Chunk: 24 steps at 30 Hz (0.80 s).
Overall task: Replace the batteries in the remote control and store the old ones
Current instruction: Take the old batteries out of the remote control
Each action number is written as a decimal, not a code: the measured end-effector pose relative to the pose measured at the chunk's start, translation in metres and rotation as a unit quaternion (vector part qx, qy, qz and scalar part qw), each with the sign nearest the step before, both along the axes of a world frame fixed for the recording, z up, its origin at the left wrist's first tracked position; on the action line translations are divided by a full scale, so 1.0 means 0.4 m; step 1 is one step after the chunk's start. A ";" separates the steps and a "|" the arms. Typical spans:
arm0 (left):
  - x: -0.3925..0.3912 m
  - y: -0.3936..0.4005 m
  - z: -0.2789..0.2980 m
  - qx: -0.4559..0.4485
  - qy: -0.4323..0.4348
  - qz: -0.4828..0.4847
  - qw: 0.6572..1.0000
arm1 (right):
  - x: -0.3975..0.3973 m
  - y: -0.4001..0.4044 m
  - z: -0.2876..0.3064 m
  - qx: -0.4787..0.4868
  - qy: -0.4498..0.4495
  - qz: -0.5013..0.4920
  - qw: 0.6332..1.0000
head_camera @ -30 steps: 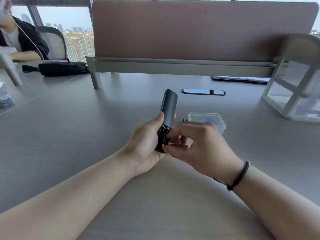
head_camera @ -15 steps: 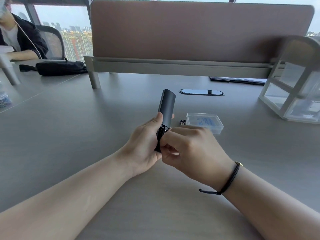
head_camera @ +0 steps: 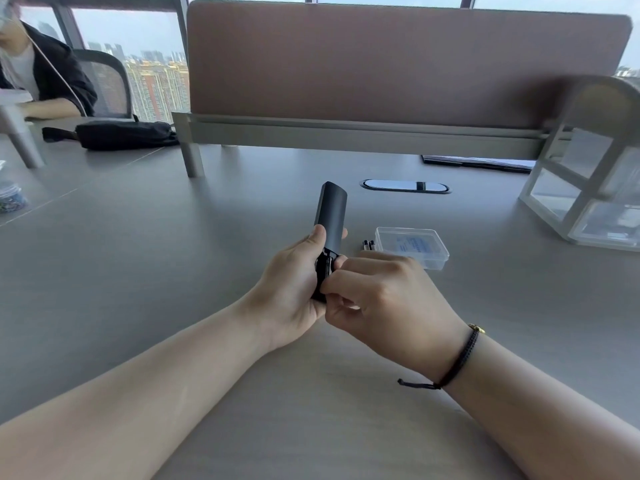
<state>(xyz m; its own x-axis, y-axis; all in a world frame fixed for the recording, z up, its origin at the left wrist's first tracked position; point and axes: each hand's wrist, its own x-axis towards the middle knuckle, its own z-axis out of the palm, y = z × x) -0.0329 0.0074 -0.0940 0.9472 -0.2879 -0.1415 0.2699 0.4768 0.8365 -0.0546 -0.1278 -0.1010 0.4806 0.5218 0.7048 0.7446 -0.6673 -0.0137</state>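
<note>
Head view, frame centre: we are gripping the remote control (head_camera: 330, 216) in our left hand (head_camera: 294, 292), our right hand (head_camera: 384, 299) fingertips pinching at its open battery compartment.

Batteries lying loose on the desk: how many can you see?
2 batteries, side by side just left of the clear plastic box. More may be hidden in the remote, whose open compartment the right hand covers.

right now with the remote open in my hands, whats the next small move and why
Probably lift the cell out of the open bay. The left hand grips the remote upright, and the right hand has its fingers curled into the exposed compartment. Two batteries lie on the table by the clear plastic case, apparently waiting.
</note>
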 end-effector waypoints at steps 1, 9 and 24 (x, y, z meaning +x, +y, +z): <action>-0.002 -0.001 0.002 -0.005 0.003 -0.003 1.000 | 0.000 -0.002 0.001 0.004 0.001 0.004 1.000; 0.002 0.007 -0.002 -0.027 0.010 -0.017 0.999 | 0.011 -0.021 0.003 0.021 0.052 0.033 0.998; 0.017 0.017 -0.004 -0.025 -0.044 -0.012 0.999 | 0.002 -0.036 0.008 0.187 0.146 0.008 0.971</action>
